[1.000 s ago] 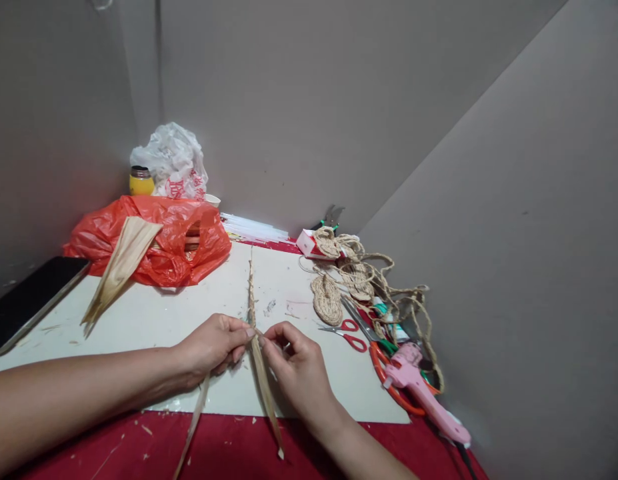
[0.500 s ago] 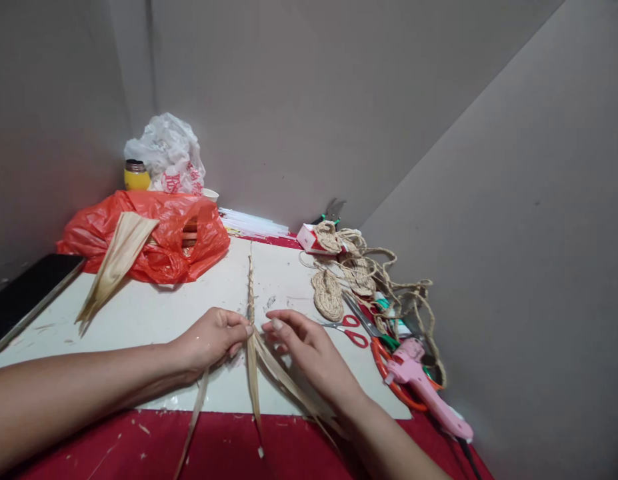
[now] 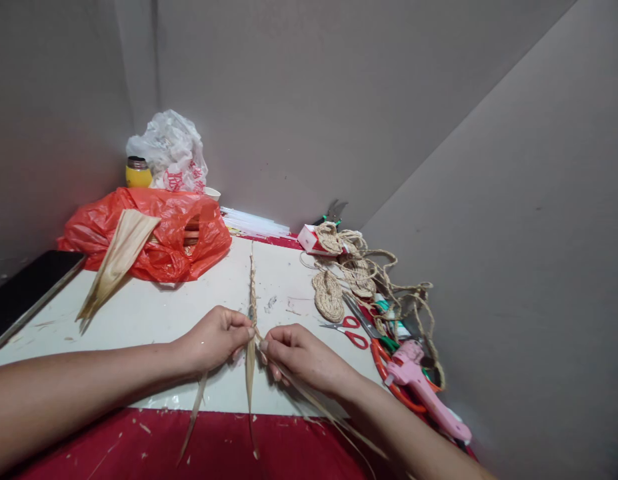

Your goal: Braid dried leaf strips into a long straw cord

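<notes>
A thin braid of dry husk strips (image 3: 253, 287) lies upright in view on the white board (image 3: 189, 320). My left hand (image 3: 216, 340) pinches the lower end of the braid, and a loose strip hangs below that hand. Close beside it on the right, my right hand (image 3: 301, 357) is closed on a pale strand that trails toward the lower right. Between the two hands a wider husk strip (image 3: 250, 380) hangs down past the board's front edge onto the red cloth (image 3: 153, 443).
At the left are a phone (image 3: 33, 293), a red plastic bag (image 3: 189, 240) and a husk piece (image 3: 121, 253). On the right lie coiled braids (image 3: 329, 295), red-handled scissors (image 3: 351, 330), larger scissors and a pink glue gun (image 3: 423, 383). Grey walls stand behind.
My right hand has closed from spread fingers onto a strand and moved it slightly right of the braid. My left hand keeps its pinch in nearly the same place.
</notes>
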Demonstrator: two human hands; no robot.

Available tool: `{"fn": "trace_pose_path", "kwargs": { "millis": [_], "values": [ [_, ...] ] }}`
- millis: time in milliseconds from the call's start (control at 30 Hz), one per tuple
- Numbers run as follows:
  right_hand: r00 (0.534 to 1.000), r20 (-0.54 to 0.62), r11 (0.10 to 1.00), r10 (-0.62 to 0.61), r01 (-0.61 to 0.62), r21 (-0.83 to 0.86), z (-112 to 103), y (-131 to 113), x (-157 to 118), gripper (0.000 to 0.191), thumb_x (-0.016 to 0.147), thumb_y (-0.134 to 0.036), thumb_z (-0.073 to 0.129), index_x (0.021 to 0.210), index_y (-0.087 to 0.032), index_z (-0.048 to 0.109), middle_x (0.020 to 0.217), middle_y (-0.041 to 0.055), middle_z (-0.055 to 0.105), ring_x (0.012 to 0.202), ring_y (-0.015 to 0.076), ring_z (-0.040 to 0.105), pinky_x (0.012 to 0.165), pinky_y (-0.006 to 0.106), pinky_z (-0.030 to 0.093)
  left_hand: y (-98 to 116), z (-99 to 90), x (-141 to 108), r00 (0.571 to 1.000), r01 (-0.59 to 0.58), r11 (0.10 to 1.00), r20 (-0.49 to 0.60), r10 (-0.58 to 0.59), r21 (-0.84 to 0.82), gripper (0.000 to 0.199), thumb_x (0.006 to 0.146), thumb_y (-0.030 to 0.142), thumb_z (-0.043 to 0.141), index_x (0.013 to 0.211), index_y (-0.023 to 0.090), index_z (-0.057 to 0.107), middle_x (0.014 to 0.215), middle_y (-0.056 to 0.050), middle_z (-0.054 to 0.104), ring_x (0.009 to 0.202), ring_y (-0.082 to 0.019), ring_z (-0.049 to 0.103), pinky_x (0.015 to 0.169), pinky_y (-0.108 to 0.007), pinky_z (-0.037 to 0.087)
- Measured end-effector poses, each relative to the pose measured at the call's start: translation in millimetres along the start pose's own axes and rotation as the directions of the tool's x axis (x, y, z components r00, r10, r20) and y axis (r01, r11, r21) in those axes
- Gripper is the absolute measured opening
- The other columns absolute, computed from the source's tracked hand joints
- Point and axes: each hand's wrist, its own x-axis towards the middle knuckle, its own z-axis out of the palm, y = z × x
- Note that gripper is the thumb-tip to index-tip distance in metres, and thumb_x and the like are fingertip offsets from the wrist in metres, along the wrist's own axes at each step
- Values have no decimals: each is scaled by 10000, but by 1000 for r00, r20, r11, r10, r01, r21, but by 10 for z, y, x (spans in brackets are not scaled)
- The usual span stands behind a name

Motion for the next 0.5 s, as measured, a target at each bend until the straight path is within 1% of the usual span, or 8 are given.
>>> {"fn": "trace_pose_path", "kwargs": {
  "millis": [33, 100, 167, 233, 267, 333, 433, 500],
  "values": [
    [1000, 4, 999, 15, -15, 45, 26, -16, -6, 250, 766, -295, 542, 561, -154, 519, 450, -27, 535, 370, 66, 427, 420, 197, 352, -12, 1, 2, 1000, -17, 1000, 0, 17, 8, 255, 773, 337, 516, 629, 140, 591, 428, 59, 438, 406, -64, 351, 471, -206, 283],
    [999, -8, 980, 44, -42, 197, 105, -27, -13, 238, 747, -303, 528, 564, -151, 537, 438, -24, 543, 338, 64, 417, 389, 191, 341, -38, 9, 4, 998, -57, 998, 1, 57, -17, 266, 783, 334, 512, 615, 141, 584, 476, 31, 516, 448, -79, 437, 524, -215, 352],
    [996, -56, 937, 66, -42, 348, 214, -7, -13, 222, 717, -323, 542, 598, -139, 573, 436, -15, 555, 326, 68, 424, 368, 186, 332, -52, 23, 0, 995, -93, 992, 32, 96, -86, 274, 797, 337, 500, 620, 143, 578, 542, -6, 595, 513, -107, 528, 590, -237, 407],
    [987, -133, 899, 92, -25, 437, 333, 40, -3, 231, 698, -347, 557, 624, -131, 591, 441, -1, 573, 329, 79, 450, 357, 183, 332, -46, 40, -14, 991, -97, 983, 80, 111, -157, 283, 807, 339, 491, 616, 145, 565, 559, -27, 624, 533, -130, 569, 601, -253, 426],
    [979, -178, 895, 96, -6, 446, 390, 66, 6, 251, 700, -363, 559, 618, -128, 592, 449, 11, 585, 333, 84, 464, 353, 181, 332, -36, 49, -24, 989, -89, 979, 101, 109, -184, 288, 809, 342, 491, 609, 146, 558, 542, -28, 620, 514, -133, 568, 581, -253, 424],
    [963, -259, 913, 75, 38, 406, 486, 111, 31, 316, 720, -404, 552, 578, -124, 589, 453, 28, 592, 336, 84, 471, 353, 180, 338, -12, 63, -48, 989, -67, 973, 112, 94, -221, 299, 804, 349, 497, 585, 150, 539, 493, -22, 594, 461, -132, 546, 523, -246, 404],
    [932, -361, 960, -12, 112, 257, 576, 137, 74, 391, 743, -452, 543, 505, -142, 546, 403, 12, 548, 333, 83, 465, 366, 182, 352, 3, 73, -75, 990, -45, 969, 117, 75, -242, 323, 815, 368, 478, 583, 151, 536, 454, -20, 569, 428, -140, 538, 490, -248, 393],
    [908, -415, 980, -63, 135, 147, 601, 138, 96, 390, 756, -458, 541, 502, -164, 509, 376, -13, 509, 345, 94, 482, 380, 185, 360, -15, 73, -75, 989, -35, 968, 133, 70, -249, 321, 817, 384, 482, 614, 146, 553, 448, -21, 566, 423, -151, 546, 484, -256, 400]
  ]
}}
